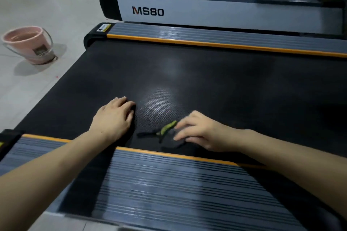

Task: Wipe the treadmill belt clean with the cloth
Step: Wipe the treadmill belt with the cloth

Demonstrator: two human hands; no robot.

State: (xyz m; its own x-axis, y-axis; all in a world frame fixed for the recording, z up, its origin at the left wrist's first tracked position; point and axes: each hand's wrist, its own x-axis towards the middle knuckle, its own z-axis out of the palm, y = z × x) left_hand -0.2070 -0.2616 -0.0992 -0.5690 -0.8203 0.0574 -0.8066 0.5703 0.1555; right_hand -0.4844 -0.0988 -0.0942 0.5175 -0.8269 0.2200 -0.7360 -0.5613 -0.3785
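The black treadmill belt (206,80) runs across the middle of the view, with a pale shine near its centre. A dark cloth with a green strip (167,128) lies crumpled on the belt close to the near orange edge. My right hand (199,131) rests on the cloth's right part, fingers spread and fairly straight, slightly blurred. To the left of the cloth, my left hand (114,118) lies palm down on the belt, with fingers together and nothing in it.
A ribbed grey side rail (169,184) with an orange strip lies under my forearms; a matching rail (206,37) borders the far side. Beyond it stands another treadmill marked MS80 (187,13). A pink bucket (30,43) sits on the pale floor at left.
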